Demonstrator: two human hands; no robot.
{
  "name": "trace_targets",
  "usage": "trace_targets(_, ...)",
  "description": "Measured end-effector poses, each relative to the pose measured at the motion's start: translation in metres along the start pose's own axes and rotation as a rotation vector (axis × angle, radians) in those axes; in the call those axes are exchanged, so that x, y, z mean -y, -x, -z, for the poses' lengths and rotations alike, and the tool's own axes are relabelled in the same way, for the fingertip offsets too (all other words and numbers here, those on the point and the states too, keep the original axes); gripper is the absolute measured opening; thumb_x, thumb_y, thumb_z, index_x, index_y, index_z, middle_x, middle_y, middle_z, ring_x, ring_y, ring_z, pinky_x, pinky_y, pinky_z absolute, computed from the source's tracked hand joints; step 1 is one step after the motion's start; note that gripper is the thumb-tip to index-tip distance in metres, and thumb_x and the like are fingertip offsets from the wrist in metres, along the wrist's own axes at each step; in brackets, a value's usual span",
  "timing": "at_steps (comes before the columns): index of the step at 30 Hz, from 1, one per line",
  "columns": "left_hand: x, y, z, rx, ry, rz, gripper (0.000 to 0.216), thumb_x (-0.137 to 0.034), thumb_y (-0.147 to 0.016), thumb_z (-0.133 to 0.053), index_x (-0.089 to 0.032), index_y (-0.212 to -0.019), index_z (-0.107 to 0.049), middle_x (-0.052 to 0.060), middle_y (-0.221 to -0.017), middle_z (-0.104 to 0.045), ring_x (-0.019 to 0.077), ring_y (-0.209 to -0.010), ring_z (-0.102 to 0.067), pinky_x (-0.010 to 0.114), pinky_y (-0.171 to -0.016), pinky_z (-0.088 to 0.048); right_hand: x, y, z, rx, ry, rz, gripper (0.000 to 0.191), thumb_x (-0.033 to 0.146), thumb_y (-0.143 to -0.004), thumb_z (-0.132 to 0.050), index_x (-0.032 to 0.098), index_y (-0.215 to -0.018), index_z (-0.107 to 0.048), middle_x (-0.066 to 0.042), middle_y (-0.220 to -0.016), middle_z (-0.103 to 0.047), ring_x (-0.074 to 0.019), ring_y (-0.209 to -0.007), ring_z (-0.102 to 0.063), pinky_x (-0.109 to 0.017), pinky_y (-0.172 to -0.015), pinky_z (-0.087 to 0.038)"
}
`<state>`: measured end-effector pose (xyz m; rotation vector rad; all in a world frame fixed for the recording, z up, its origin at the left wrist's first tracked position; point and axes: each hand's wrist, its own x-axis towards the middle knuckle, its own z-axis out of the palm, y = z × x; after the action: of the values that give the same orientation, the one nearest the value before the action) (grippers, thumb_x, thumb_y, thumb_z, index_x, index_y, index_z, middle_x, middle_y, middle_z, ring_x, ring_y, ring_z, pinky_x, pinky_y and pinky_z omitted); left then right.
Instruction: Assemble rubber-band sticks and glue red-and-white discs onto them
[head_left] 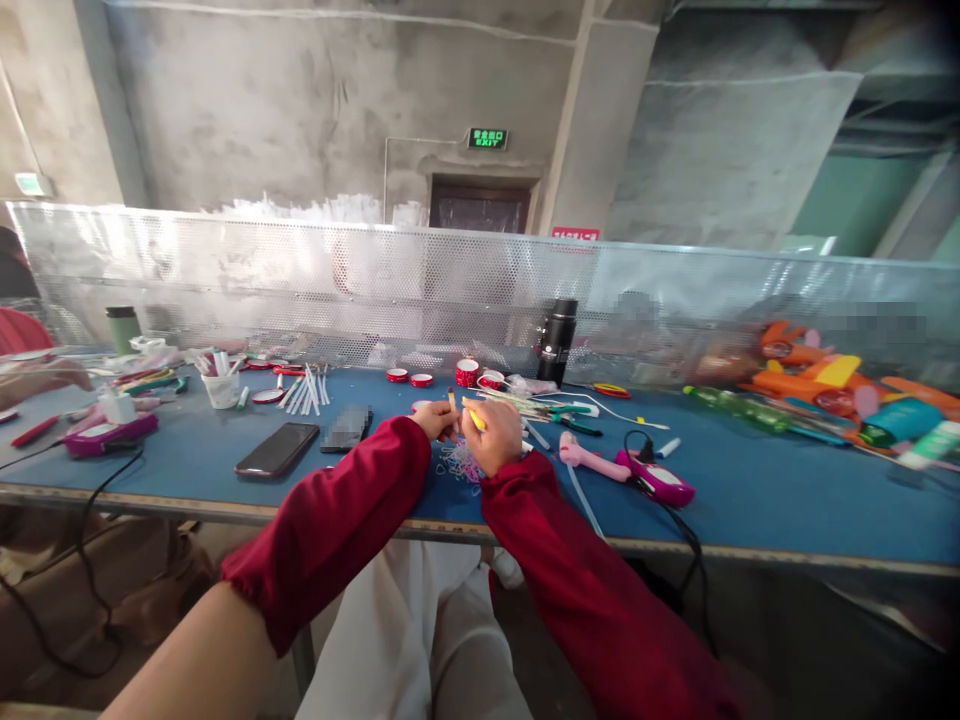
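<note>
Both hands, left hand (436, 418) and right hand (491, 436), are pinching a yellow stick (472, 416) near the table's (750, 500) front edge; we're risking dropping it among loose rubber bands (459, 464).

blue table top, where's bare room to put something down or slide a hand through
Bare blue table top lies right of the pink glue gun, toward the near edge below the orange toys. A smaller bare patch sits between the black phone and the magenta box. It is crowded around both hands, left hand and right hand, and along the back.
</note>
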<state>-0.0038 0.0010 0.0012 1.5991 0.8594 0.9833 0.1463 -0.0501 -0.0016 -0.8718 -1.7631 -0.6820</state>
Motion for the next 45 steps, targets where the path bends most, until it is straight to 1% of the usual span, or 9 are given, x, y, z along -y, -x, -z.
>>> trace_targets(5, -0.001, 0.000, -0.001, -0.014, -0.043, 0.020, 0.027, -0.037, -0.080, -0.068, -0.014, -0.073, -0.056, -0.003, -0.049, -0.056, 0.0088, -0.043, -0.054, 0.018, -0.042, -0.034, -0.001, 0.002, -0.002, -0.025, -0.025, 0.004, 0.007, 0.023, -0.087, -0.056, 0.022, -0.089, -0.062, -0.004, -0.079, -0.069, -0.0212, -0.078, -0.061, -0.037, -0.083, -0.040)
trace_targets(10, -0.005, 0.004, -0.001, -0.033, -0.037, 0.002, 0.025, -0.036, -0.081, -0.066, -0.015, -0.073, -0.057, -0.003, -0.051, -0.056, 0.0081, -0.043, -0.054, 0.019, -0.043, -0.034, -0.002, 0.004, -0.007, -0.014, -0.035, -0.025, 0.003, 0.024, -0.086, -0.056, 0.022, -0.085, -0.058, -0.004, -0.073, -0.065, -0.0208, -0.074, -0.059, -0.038, -0.082, -0.041)
trace_targets(17, -0.003, 0.004, -0.003, -0.024, -0.064, -0.032, 0.016, -0.027, -0.083, -0.059, -0.015, -0.072, -0.057, -0.004, -0.051, -0.056, 0.0079, -0.044, -0.053, 0.018, -0.043, -0.033, 0.002, 0.002, -0.005, 0.025, -0.026, 0.028, 0.010, 0.026, -0.091, -0.052, 0.021, -0.084, -0.056, -0.005, -0.073, -0.065, -0.0205, -0.074, -0.059, -0.038, -0.082, -0.038)
trace_targets(22, 0.000, 0.001, -0.002, -0.021, -0.082, -0.038, 0.013, -0.021, -0.085, -0.053, -0.015, -0.074, -0.057, -0.003, -0.051, -0.056, 0.0087, -0.043, -0.054, 0.019, -0.044, -0.034, 0.003, 0.001, -0.003, 0.031, -0.020, 0.023, 0.012, 0.026, -0.093, -0.051, 0.020, -0.085, -0.057, -0.006, -0.074, -0.065, -0.0205, -0.075, -0.059, -0.037, -0.082, -0.038)
trace_targets(27, 0.004, -0.001, -0.002, -0.008, -0.091, -0.029, 0.013, -0.022, -0.086, -0.053, -0.016, -0.076, -0.057, -0.004, -0.048, -0.055, 0.0086, -0.043, -0.054, 0.018, -0.044, -0.034, 0.000, 0.001, -0.007, 0.036, -0.021, 0.001, 0.007, 0.026, -0.090, -0.054, 0.022, -0.085, -0.057, -0.003, -0.075, -0.066, -0.0202, -0.074, -0.058, -0.037, -0.082, -0.039)
trace_targets(33, 0.005, -0.002, -0.002, -0.004, -0.053, -0.032, 0.016, -0.025, -0.087, -0.057, -0.015, -0.074, -0.057, -0.003, -0.050, -0.056, 0.0085, -0.043, -0.054, 0.019, -0.044, -0.035, -0.001, 0.003, -0.007, 0.037, 0.002, 0.000, 0.008, 0.026, -0.090, -0.055, 0.023, -0.083, -0.057, -0.003, -0.074, -0.065, -0.0205, -0.075, -0.058, -0.036, -0.083, -0.038)
trace_targets(36, 0.003, -0.001, -0.001, -0.011, -0.025, -0.020, 0.021, -0.030, -0.086, -0.060, -0.015, -0.073, -0.057, -0.002, -0.051, -0.057, 0.0096, -0.044, -0.054, 0.020, -0.045, -0.035, -0.003, 0.003, -0.006, -0.003, 0.035, -0.032, 0.008, 0.025, -0.089, -0.055, 0.023, -0.082, -0.057, -0.003, -0.072, -0.064, -0.0206, -0.074, -0.057, -0.037, -0.083, -0.038)
trace_targets(39, 0.000, 0.000, -0.001, -0.015, -0.015, -0.011, 0.021, -0.030, -0.087, -0.060, -0.014, -0.073, -0.056, -0.001, -0.055, -0.059, 0.0092, -0.045, -0.056, 0.019, -0.045, -0.035, -0.004, 0.003, -0.005, -0.041, 0.046, -0.066, 0.008, 0.025, -0.088, -0.056, 0.022, -0.081, -0.057, -0.003, -0.072, -0.064, -0.0206, -0.073, -0.056, -0.036, -0.081, -0.038)
trace_targets(45, 0.001, -0.002, 0.000, -0.017, -0.038, -0.020, 0.021, -0.031, -0.087, -0.061, -0.015, -0.076, -0.055, -0.003, -0.051, -0.057, 0.0093, -0.043, -0.055, 0.019, -0.044, -0.035, -0.003, 0.003, -0.005, -0.009, 0.014, -0.005, 0.007, 0.026, -0.090, -0.055, 0.022, -0.084, -0.057, -0.003, -0.074, -0.065, -0.0205, -0.075, -0.057, -0.037, -0.084, -0.039)
